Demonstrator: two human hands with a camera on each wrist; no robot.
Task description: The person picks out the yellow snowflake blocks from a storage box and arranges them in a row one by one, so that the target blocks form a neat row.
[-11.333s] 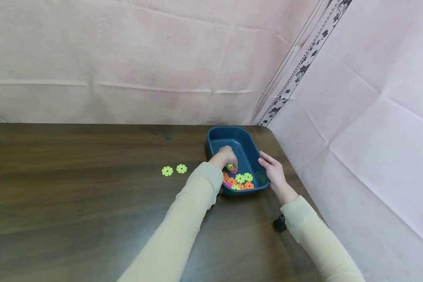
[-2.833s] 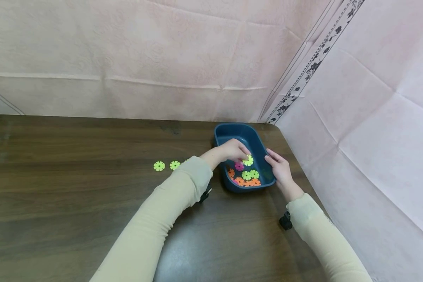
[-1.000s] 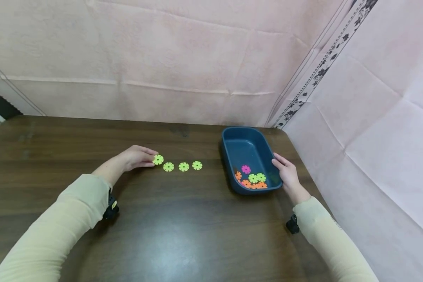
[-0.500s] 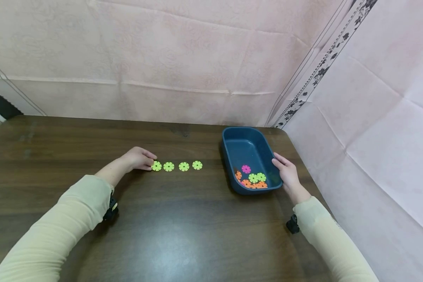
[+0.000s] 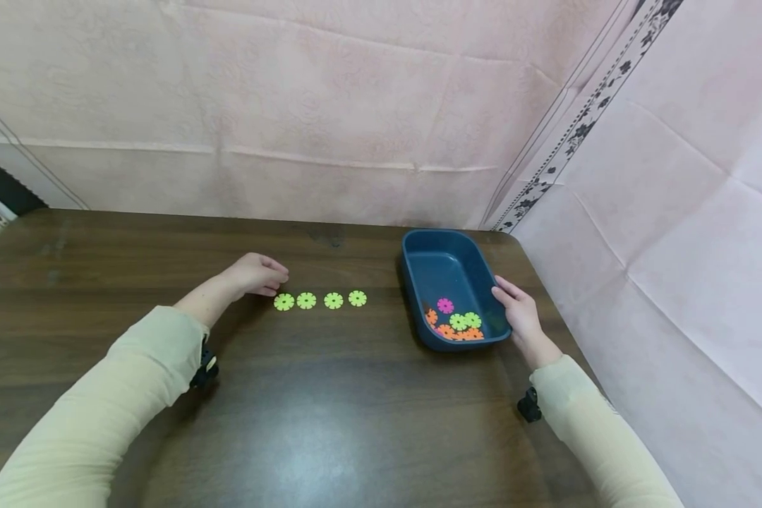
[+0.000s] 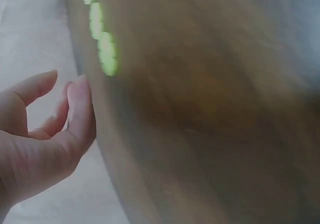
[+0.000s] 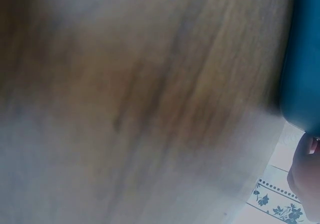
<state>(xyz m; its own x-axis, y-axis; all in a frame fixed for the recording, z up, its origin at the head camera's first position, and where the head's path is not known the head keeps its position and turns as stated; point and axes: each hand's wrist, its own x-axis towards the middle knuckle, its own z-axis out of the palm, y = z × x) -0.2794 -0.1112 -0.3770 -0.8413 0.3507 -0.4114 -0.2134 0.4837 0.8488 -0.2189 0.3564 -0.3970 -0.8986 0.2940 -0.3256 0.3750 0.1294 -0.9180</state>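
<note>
Several yellow-green notched plastic discs (image 5: 333,301) lie flat in a row on the table. My left hand (image 5: 254,274) hovers just above the leftmost disc (image 5: 283,302), fingers loosely bent. Nothing is between its thumb and fingers in the left wrist view, where the hand (image 6: 55,129) is apart from the discs. My right hand (image 5: 517,314) grips the right rim of a dark blue plastic bin (image 5: 441,262). Inside the bin's near end lie orange discs (image 5: 446,331), a pink disc (image 5: 445,305) and yellow-green discs (image 5: 466,321). The right wrist view catches only part of the hand (image 7: 306,176) beneath the bin's corner.
The brown wood-grain table (image 5: 279,423) meets a pale pink cloth-covered wall (image 5: 292,106) at the back. Another cloth-covered wall (image 5: 686,233) runs close along the right, near the right forearm.
My left hand took a yellow-green disc from the bin, laid it at the row's left end, then let go and rose slightly. My right hand stays on the bin.
</note>
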